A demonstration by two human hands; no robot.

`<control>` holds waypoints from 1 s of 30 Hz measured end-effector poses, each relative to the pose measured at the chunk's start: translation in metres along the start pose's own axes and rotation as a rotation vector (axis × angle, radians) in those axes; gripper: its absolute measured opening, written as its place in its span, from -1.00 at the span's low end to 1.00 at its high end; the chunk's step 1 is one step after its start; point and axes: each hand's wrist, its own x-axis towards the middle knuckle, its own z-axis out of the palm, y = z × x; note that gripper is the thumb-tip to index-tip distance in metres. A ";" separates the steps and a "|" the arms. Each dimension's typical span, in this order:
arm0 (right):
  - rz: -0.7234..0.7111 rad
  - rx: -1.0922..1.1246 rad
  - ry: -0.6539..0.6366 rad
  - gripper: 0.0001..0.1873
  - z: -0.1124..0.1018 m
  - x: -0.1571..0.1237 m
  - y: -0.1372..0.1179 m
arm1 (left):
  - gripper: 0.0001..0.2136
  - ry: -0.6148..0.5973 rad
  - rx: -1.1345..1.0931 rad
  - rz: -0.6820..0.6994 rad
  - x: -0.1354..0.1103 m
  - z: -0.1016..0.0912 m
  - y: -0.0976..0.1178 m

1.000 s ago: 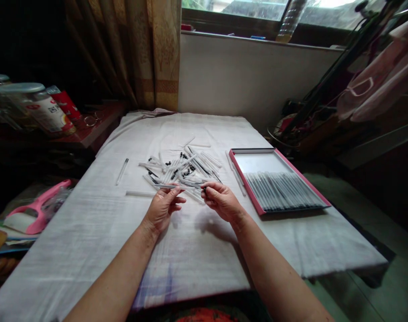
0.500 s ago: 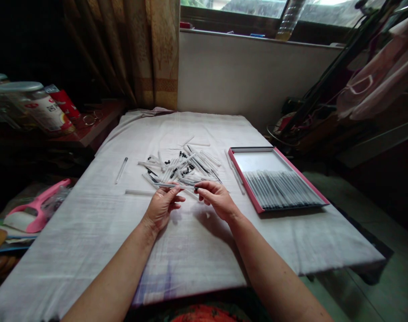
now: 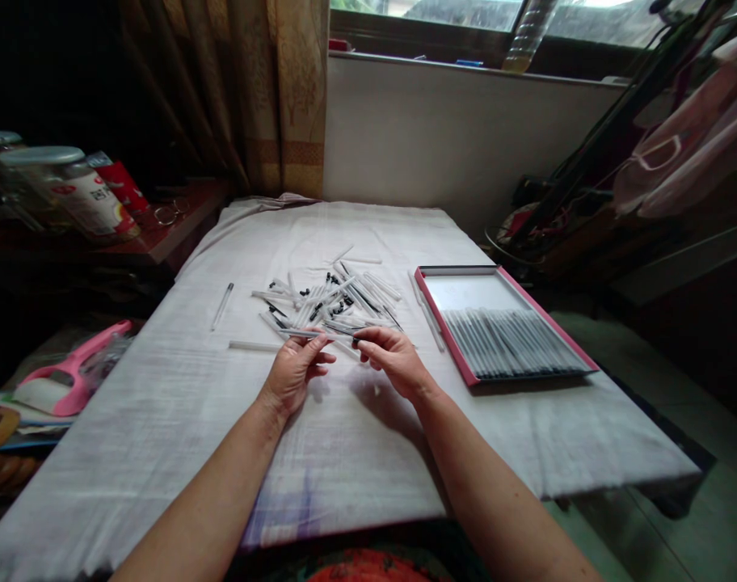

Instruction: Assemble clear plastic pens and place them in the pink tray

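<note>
A coarse white cloth covers the desk point(image 3: 180, 420) below a curtained window. The left hand point(image 3: 292, 372) and right hand point(image 3: 393, 361) each pinch one end of a slim clear plastic pen tube point(image 3: 339, 336). It hangs just above the cloth, its long axis running left to right, with the dark tip at the right fingers. Just beyond lies a loose heap of tubes point(image 3: 329, 301). To the right, a pink-rimmed tray point(image 3: 442, 327) holds a neat row.

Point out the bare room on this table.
Bare cloth lies left of the left hand and along the near edge below the tray. Crowded: the tube pile just beyond the right hand and the tube the left pinches.
</note>
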 end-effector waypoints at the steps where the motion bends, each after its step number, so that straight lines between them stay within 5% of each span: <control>1: -0.008 -0.005 -0.004 -0.71 0.000 0.000 0.000 | -0.55 -0.002 0.002 0.001 0.000 0.000 0.000; 11: -0.137 -0.102 0.019 -0.73 -0.001 0.002 0.009 | -0.47 0.006 0.063 0.043 -0.001 0.002 -0.002; 23: -0.356 -0.576 0.089 -0.63 -0.003 0.001 0.018 | -0.47 -0.003 0.152 0.128 -0.002 0.003 -0.004; 30: -0.261 -0.520 0.019 -0.41 -0.005 0.003 0.024 | -0.49 -0.019 0.167 0.113 -0.003 0.003 -0.004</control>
